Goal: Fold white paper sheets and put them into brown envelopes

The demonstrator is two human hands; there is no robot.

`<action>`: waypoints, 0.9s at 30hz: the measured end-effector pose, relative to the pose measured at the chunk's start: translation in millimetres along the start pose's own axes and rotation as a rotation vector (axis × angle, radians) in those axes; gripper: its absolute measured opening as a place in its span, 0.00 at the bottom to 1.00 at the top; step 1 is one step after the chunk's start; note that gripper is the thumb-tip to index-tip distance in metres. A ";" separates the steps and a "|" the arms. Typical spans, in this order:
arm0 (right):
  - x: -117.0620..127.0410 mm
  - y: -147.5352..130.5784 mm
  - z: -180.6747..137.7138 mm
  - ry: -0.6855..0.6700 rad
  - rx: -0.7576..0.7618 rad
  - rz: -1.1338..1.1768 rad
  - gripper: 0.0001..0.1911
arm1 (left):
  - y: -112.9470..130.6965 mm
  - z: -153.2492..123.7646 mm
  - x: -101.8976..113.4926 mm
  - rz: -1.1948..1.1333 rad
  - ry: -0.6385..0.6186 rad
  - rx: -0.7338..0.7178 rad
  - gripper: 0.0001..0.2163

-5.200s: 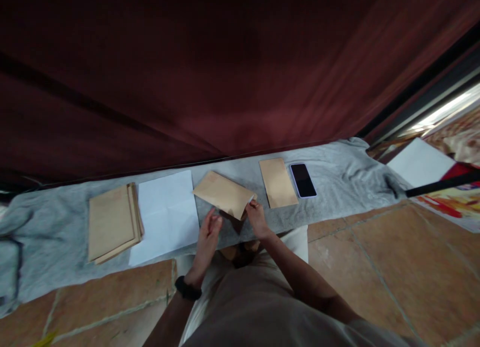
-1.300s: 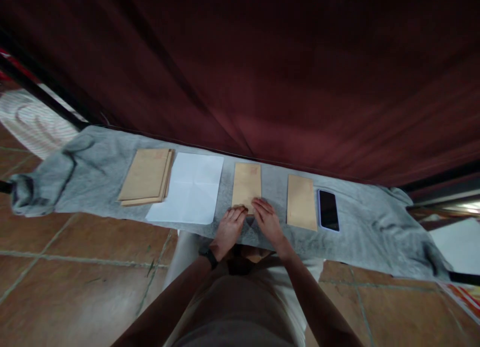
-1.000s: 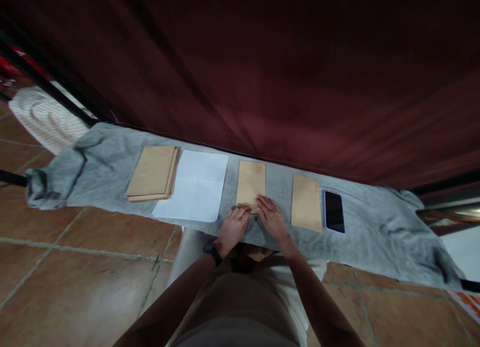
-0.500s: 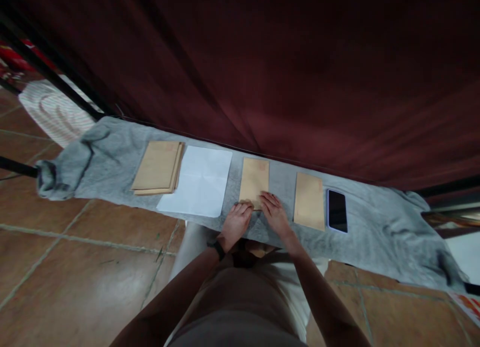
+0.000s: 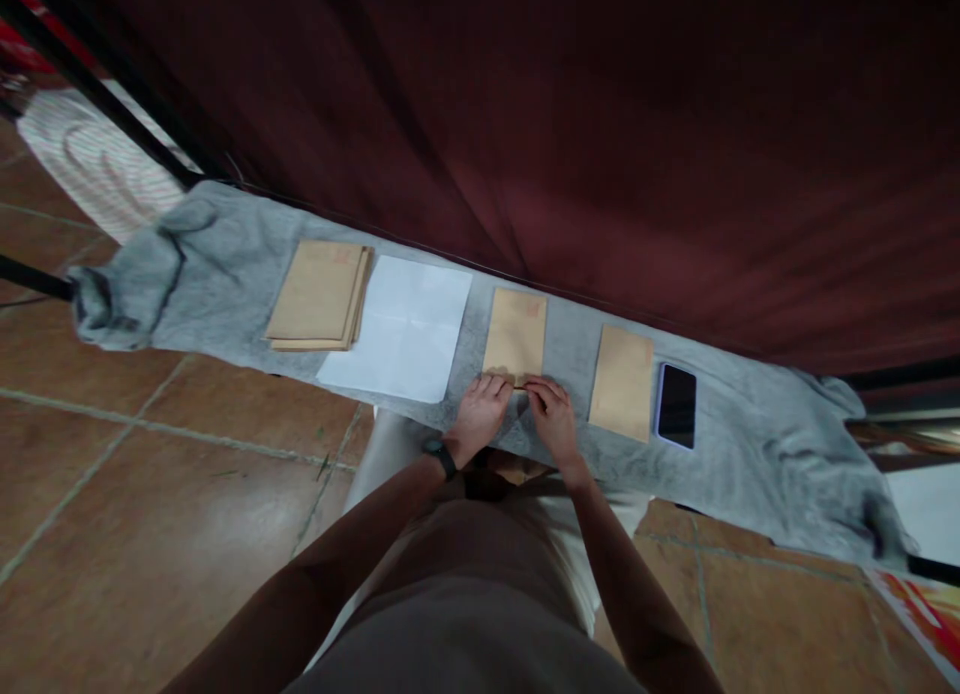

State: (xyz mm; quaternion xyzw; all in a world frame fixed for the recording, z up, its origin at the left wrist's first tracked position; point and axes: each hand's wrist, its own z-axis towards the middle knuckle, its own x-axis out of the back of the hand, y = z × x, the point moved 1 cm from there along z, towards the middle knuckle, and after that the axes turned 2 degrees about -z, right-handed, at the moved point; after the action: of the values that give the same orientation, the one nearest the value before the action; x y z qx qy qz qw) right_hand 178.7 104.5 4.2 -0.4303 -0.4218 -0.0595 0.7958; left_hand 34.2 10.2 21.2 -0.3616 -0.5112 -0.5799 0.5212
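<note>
View from the head camera, read from left to right. A striped fabric (image 5: 82, 164) lies on the tiled floor (image 5: 150, 494) at the far left, beside the bunched end of a long grey cloth (image 5: 225, 264) that runs across the floor along the foot of a dark red curtain (image 5: 600, 124). On the cloth lies first a stack of brown envelopes (image 5: 319, 294), its edges slightly fanned; just beside it, and touching or nearly touching it, lies a flat white sheet (image 5: 397, 326). Next comes the single brown envelope (image 5: 516, 332), lying flat on the cloth with a short end toward the person, apart from the sheet. The left hand (image 5: 480, 414), with a black wristband (image 5: 440, 457) on its wrist, and the right hand (image 5: 553, 419) meet at this envelope's near short edge, fingers bent and close together, fingertips on the edge; whether they pinch the paper or only press it cannot be told. To the right, a little apart, a second brown envelope (image 5: 622, 382) lies flat in the same orientation, and just beside it a dark-screened phone (image 5: 676, 404). The cloth ends in a rumpled fold at the far right.
</note>
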 end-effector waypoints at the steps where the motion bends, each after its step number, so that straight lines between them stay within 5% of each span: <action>1: -1.1 -1.1 0.2 0.013 -0.012 -0.004 0.14 | -0.1 0.3 -0.2 0.003 -0.002 -0.002 0.12; 11: -4.3 -3.2 -3.4 -0.008 -0.021 -0.111 0.14 | 5.1 -17.6 -1.9 0.033 -0.029 -0.305 0.19; 23: -2.9 -8.1 -11.1 0.003 0.060 -0.094 0.19 | 1.2 -19.0 -8.7 0.000 -0.035 -0.313 0.19; 27: -3.7 -22.0 -24.9 -0.100 0.125 -0.101 0.23 | 1.8 -20.9 -10.2 0.011 -0.015 -0.339 0.19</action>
State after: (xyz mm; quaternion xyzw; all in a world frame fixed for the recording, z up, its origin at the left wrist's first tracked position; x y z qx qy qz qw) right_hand 181.7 71.5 8.7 -0.3604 -0.4849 -0.0516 0.7952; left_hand 40.3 -7.5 7.3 -0.4514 -0.4080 -0.6522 0.4522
